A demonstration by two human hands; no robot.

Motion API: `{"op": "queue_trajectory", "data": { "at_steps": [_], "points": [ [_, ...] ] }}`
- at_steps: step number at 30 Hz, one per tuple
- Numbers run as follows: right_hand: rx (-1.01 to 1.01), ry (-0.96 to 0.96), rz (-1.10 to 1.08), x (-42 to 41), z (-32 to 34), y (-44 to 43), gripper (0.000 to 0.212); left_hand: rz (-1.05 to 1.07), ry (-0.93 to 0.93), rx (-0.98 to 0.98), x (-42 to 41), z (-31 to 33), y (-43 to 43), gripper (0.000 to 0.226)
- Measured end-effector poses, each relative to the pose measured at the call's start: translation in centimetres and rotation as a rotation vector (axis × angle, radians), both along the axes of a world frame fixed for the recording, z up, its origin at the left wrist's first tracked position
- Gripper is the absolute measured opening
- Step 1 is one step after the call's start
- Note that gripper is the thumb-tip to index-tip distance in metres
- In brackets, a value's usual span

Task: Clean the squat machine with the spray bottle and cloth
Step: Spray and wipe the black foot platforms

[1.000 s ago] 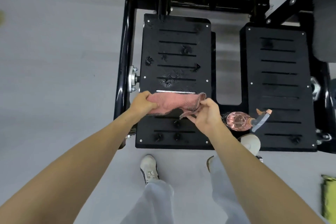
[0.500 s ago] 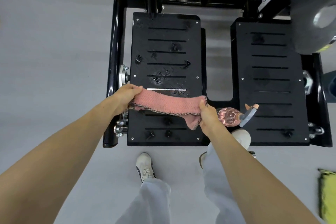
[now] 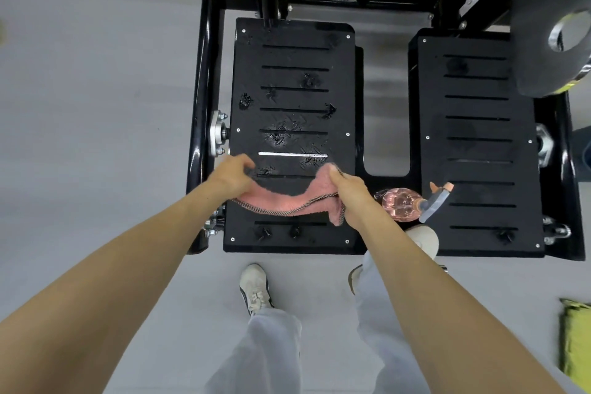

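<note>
I look straight down at the black squat machine with its two slotted foot plates. The left foot plate (image 3: 294, 80) shows wet spray blotches. A pink cloth (image 3: 284, 200) with a dark braided edge hangs slack between my hands above that plate's near end. My left hand (image 3: 232, 174) grips its left end and my right hand (image 3: 350, 192) pinches its right end. A clear pink spray bottle (image 3: 401, 201) with a grey and orange nozzle lies on its side on the bridge between the plates, just right of my right hand.
The right foot plate (image 3: 479, 144) is dry-looking. The black frame tube (image 3: 204, 73) runs along the left, and a grey weight plate (image 3: 550, 22) hangs over the top right. My shoes (image 3: 256, 289) stand on the grey floor. A yellow-green cloth (image 3: 575, 342) lies at the right edge.
The cloth was stretched taut between my hands half a second ago; now my hands are closer and the cloth sags in the middle, folding toward me. The bottle has not moved.
</note>
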State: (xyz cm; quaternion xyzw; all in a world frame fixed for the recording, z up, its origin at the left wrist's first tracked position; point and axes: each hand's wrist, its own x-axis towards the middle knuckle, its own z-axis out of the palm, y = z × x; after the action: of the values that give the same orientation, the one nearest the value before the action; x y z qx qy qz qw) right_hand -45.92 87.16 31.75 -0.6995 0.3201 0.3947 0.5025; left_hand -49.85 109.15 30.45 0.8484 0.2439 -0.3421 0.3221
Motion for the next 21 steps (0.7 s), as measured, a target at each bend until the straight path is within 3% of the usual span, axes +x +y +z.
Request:
{"op": "queue_trajectory", "data": {
  "at_steps": [2, 5, 7, 10, 13, 16, 19, 21],
  "points": [
    [0.151, 0.029, 0.01, 0.3, 0.8, 1.3, 0.042, -0.062, -0.021, -0.152, 0.2, 0.9, -1.8, 0.051],
    [0.308, 0.028, 0.035, 0.2, 1.9, 2.6, 0.038, 0.145, 0.041, -0.625, 1.0, 2.3, -4.6, 0.053],
    [0.404, 0.077, 0.003, 0.5, 2.2, 2.7, 0.045, 0.24, 0.065, -0.735, 1.1, 2.7, -5.8, 0.051],
    [0.497, 0.142, 0.029, 1.3, 2.5, 2.0, 0.056, 0.335, -0.045, -0.653, 1.2, 2.7, -6.4, 0.029],
    [0.514, 0.089, 0.114, 1.5, 2.9, 1.6, 0.034, 0.519, -0.184, -0.488, 1.5, 3.0, -6.3, 0.022],
    [0.274, -0.003, 0.215, 1.3, 2.6, 1.2, 0.04, 0.494, -0.253, -0.254, 1.8, 2.8, -5.3, 0.022],
    [0.032, -0.062, 0.328, 1.2, 2.2, 0.7, 0.017, 0.522, -0.237, -0.236, 2.1, 2.8, -4.2, 0.026],
    [-0.12, -0.135, 0.461, 1.3, 1.9, 0.1, 0.024, 0.425, -0.237, -0.251, 2.1, 3.5, -3.6, 0.028]
  ]
}}
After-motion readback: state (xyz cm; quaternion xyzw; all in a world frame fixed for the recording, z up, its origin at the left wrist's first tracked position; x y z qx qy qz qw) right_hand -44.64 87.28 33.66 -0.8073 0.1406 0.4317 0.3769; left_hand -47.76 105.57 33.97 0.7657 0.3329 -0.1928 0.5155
